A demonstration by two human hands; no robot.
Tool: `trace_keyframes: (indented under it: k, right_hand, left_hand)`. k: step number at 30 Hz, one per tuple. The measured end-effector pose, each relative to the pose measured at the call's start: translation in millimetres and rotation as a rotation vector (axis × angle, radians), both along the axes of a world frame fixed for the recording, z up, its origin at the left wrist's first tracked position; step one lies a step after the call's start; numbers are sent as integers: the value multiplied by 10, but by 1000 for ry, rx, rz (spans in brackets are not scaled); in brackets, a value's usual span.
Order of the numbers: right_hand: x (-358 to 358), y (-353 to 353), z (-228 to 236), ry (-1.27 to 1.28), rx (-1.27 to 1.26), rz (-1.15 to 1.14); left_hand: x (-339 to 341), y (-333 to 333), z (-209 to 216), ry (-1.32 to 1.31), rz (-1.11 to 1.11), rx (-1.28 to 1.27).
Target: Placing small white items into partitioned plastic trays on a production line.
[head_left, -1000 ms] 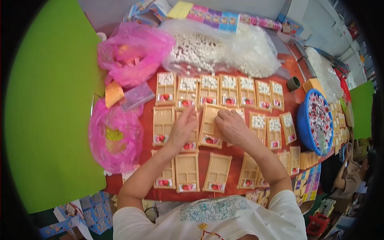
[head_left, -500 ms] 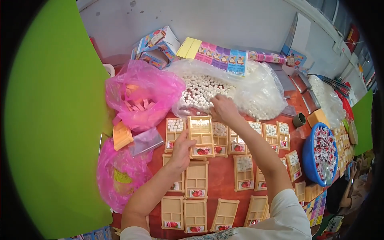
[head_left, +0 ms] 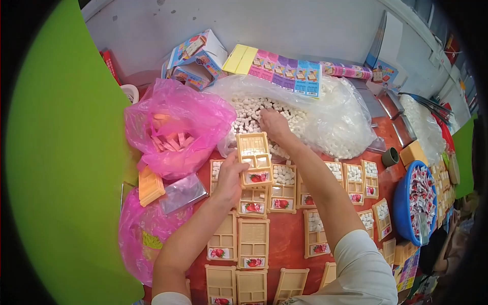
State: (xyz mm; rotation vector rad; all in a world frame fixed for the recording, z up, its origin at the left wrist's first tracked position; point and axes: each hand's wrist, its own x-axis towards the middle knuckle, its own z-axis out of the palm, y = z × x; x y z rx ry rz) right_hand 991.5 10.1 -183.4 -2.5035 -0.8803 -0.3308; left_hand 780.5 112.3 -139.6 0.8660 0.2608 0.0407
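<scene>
My left hand [head_left: 230,175] grips the side of a small beige tray [head_left: 254,147] and holds it tilted above the table. The tray has a large section, smaller compartments and a packet with a strawberry picture [head_left: 256,178] at its near end; its large section shows no white pieces. My right hand [head_left: 274,124] reaches into a heap of small white pieces [head_left: 248,113] on an opened clear plastic bag [head_left: 335,114]. Its fingers are curled down among them, and what they pinch is hidden. Below, a filled tray [head_left: 283,175] carries white pieces and a strawberry packet.
Several similar trays [head_left: 252,231] stand in rows on the red table [head_left: 287,239]. To the left lie pink plastic bags [head_left: 178,109] with orange pieces. A blue basin [head_left: 401,203] of packets and a dark cup [head_left: 390,156] are right. Printed card sheets [head_left: 284,71] lie behind.
My right hand has moved farther away and slightly left, deeper into the white pieces. The held tray has risen a little in view, still in my left hand.
</scene>
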Motion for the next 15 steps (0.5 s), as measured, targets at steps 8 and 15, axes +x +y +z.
trace_keyframes:
  k: [8, 15]
  right_hand:
    - [144, -98, 179, 253, 243, -15]
    - [-251, 58, 327, 116, 29, 371]
  left_hand:
    - [499, -24, -370, 65, 18, 67]
    - [608, 26, -551, 106, 50, -21]
